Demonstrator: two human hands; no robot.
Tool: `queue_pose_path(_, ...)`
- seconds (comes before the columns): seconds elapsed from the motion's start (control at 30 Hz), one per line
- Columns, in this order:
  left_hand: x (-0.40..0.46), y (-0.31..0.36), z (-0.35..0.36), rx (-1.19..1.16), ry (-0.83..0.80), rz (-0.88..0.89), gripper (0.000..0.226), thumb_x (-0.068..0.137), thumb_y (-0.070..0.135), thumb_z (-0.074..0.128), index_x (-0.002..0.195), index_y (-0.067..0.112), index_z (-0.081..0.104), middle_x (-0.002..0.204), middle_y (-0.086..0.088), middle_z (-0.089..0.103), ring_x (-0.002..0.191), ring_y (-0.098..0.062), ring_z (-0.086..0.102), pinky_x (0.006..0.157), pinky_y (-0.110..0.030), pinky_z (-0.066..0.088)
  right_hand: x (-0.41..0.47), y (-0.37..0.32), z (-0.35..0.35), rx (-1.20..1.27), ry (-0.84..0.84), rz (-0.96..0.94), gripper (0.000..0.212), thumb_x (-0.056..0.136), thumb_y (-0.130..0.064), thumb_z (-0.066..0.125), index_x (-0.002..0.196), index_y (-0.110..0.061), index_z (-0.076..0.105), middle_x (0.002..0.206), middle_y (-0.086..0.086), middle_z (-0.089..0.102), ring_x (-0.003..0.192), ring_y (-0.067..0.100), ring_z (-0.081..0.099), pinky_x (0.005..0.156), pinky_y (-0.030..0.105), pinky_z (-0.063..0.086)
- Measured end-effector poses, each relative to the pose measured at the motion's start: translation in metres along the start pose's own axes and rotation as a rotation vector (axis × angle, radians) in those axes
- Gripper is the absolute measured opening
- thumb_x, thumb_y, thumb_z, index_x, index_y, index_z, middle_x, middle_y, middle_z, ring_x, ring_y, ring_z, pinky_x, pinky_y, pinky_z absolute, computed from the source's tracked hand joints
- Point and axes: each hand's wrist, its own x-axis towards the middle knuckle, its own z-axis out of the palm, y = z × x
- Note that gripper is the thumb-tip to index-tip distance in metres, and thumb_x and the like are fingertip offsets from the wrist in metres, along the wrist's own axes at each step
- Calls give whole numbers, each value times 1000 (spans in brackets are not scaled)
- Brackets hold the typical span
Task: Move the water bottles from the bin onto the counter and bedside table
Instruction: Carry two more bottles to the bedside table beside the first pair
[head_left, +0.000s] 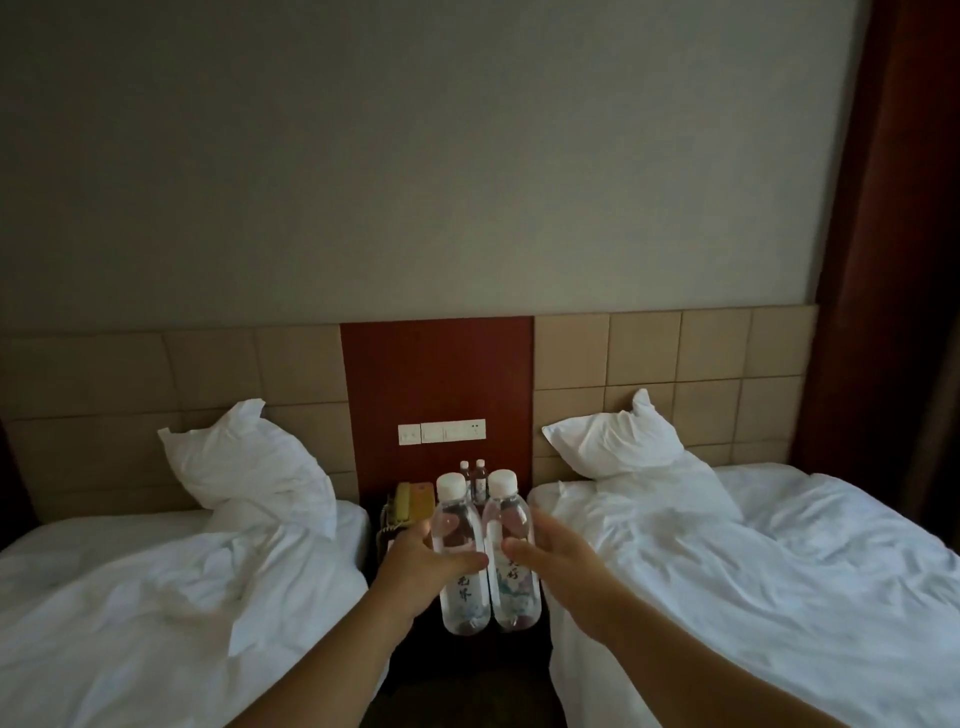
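Observation:
My left hand (423, 558) grips a clear water bottle (460, 587) with a white cap, held upright. My right hand (556, 558) grips a second matching bottle (511, 587) right beside it, the two bottles touching. Both are held out in front of the dark bedside table (382, 525) between the two beds. At the back of that table stand two smaller bottles (474, 475), partly hidden behind the held ones. The bin is out of sight.
A yellow telephone (410, 501) sits on the bedside table's left side. White-sheeted beds flank the table, left bed (171, 587) and right bed (753, 571), each with a pillow. A switch panel (441, 431) is on the red headboard panel. A red curtain (893, 260) hangs at right.

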Motion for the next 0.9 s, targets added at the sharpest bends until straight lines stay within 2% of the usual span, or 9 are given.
queue_pose_path(0.13,108,-18,-13,-9,-31,-5,65,71,23,90,130,23,63,120,1,70,108,-18,67,97,-41,55,102,29,-6,-17,18,30,29,88,-28,69,115,-39,71,114,-3,75,109,12,71,81,25,58)
queue_pose_path(0.27,209,-23,-26,17,-70,21,64,71,23,90,129,25,63,120,5,69,107,-12,65,91,-34,55,197,43,-15,-4,78,43,31,84,-30,71,109,-48,71,107,-12,75,101,6,71,77,24,57)
queue_pose_path(0.4,296,-35,-27,52,-66,14,67,68,23,92,128,27,64,111,14,66,104,-11,66,95,-39,55,274,68,-32,16,85,86,31,88,-22,70,108,-45,72,108,-8,76,103,10,72,78,24,59)
queue_pose_path(0.47,336,-48,-24,70,-73,10,68,66,24,93,127,29,64,106,20,65,99,-4,65,88,-33,56,309,86,-42,10,73,117,30,87,-20,71,108,-43,73,111,-6,76,106,11,72,79,26,60)
queue_pose_path(0.53,379,-65,-19,87,-76,-16,60,63,27,94,114,39,65,99,17,71,96,-2,67,76,-25,52,348,111,-53,-6,66,148,31,86,-18,72,105,-42,73,110,-8,76,105,9,72,78,24,60)
queue_pose_path(0.63,445,-96,-8,115,-40,-53,46,63,29,94,93,45,63,87,20,74,86,4,67,66,-20,48,414,160,-68,-34,90,189,32,84,-14,74,105,-38,74,107,-4,77,104,15,73,91,40,59)
queue_pose_path(0.73,517,-125,10,124,-3,-98,40,66,28,92,91,42,65,82,22,74,80,5,69,64,-20,50,486,212,-86,-46,62,216,37,82,-12,75,115,-29,72,109,-1,77,107,18,72,100,50,55)
queue_pose_path(0.8,568,-147,23,113,34,-134,37,68,26,91,90,39,65,82,18,75,78,6,67,62,-17,47,536,247,-97,-59,36,233,41,81,-12,76,117,-30,71,110,-4,77,108,14,72,101,49,55)
queue_pose_path(0.9,643,-182,42,96,103,-192,38,67,21,92,87,37,63,78,20,74,71,10,66,58,-12,42,605,296,-115,-62,-14,269,41,81,-15,76,110,-43,70,112,-12,76,106,5,71,98,42,57)
